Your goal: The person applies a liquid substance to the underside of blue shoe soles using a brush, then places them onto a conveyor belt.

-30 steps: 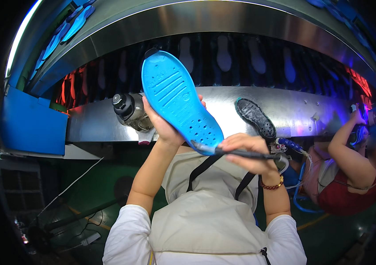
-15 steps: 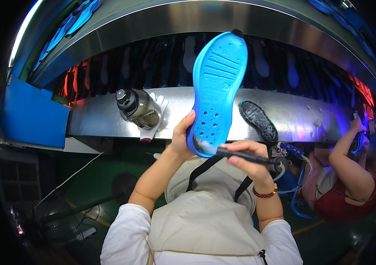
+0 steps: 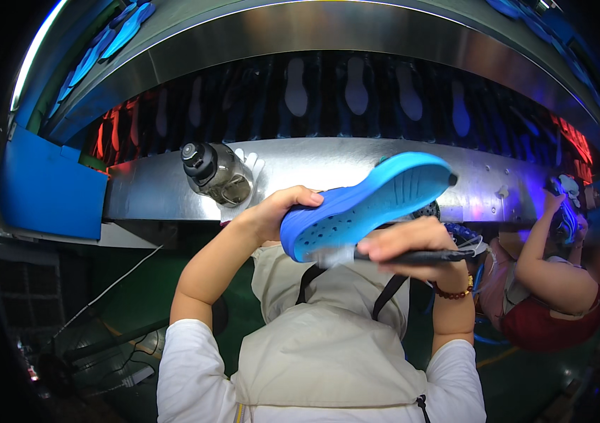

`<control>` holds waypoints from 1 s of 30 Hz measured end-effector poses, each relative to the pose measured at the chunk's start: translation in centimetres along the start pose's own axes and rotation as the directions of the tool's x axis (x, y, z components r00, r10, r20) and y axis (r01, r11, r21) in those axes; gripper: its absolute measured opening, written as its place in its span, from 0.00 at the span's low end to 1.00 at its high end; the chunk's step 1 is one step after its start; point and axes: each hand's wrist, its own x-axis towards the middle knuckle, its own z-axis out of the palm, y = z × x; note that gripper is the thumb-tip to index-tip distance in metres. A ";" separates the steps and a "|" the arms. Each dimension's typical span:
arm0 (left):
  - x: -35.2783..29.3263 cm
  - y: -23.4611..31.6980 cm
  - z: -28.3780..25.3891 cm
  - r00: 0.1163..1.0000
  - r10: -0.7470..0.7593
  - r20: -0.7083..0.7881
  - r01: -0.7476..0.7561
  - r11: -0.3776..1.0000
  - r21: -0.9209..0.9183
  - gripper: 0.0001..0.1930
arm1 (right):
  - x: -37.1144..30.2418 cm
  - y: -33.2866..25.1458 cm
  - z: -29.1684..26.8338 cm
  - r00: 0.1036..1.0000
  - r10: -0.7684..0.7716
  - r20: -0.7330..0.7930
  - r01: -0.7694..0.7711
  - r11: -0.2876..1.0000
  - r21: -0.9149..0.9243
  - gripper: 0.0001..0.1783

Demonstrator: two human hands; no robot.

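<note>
My left hand (image 3: 279,211) is closed on the side of a blue shoe sole (image 3: 384,197) above my lap. The sole lies tilted, its black-tipped end to the right and its row of small holes near my hands. In my right hand (image 3: 416,240) is a brush (image 3: 434,258) with a black handle. Its pale bristles, smeared by motion, are at the sole's lower rim; I cannot tell whether they touch. Behind the blue sole, a black perforated sole (image 3: 428,210) on the bench is mostly hidden.
On the metal bench (image 3: 469,187), a dark bottle (image 3: 226,180) stands by a white glove (image 3: 252,166). A blue box (image 3: 53,190) is at left. Beyond, dark slots hold sole shapes (image 3: 356,88). At right, another person (image 3: 557,264) holds a blue item.
The blue sole has come down from upright and tipped to the right, turning its side toward me. My left hand has turned with it. The brush has moved slightly lower along the rim.
</note>
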 end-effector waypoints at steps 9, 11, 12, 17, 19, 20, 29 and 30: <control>-1.2 0.8 0.4 0.990 -0.055 -0.131 0.082 0.974 0.209 0.32 | 0.5 -1.3 -1.1 0.991 0.019 0.132 0.016 0.965 -0.263 0.12; -1.0 1.1 0.3 0.993 -0.025 -0.115 0.059 0.952 0.301 0.31 | -0.3 0.5 -0.9 0.994 0.061 0.096 -0.029 0.951 -0.307 0.12; -1.1 1.2 0.3 0.994 0.005 -0.107 0.037 0.920 0.389 0.31 | -0.7 1.1 -0.7 0.988 0.088 0.131 -0.045 0.953 -0.299 0.12; -2.0 0.9 -0.3 0.983 0.012 -0.184 0.022 0.983 0.180 0.32 | -1.3 0.5 -1.6 0.995 0.070 0.077 -0.048 0.964 -0.263 0.14; -2.0 0.9 -0.3 0.982 0.048 -0.184 -0.015 0.984 0.178 0.33 | -1.2 1.5 -1.8 0.996 0.029 -0.088 -0.047 0.976 -0.211 0.12; -1.9 1.0 -0.3 0.979 0.089 -0.184 -0.056 0.983 0.176 0.33 | -1.1 2.0 -1.8 0.992 0.052 -0.118 -0.075 0.978 -0.196 0.11; -2.4 0.7 -1.6 0.962 0.176 -0.207 -0.131 0.968 0.213 0.32 | -2.0 2.8 -2.2 0.967 0.111 -0.230 -0.151 0.974 -0.166 0.11; -2.4 0.9 -1.9 0.964 0.207 -0.167 -0.171 0.964 0.205 0.32 | -2.3 3.1 -1.9 0.969 0.153 -0.193 -0.176 0.978 -0.108 0.11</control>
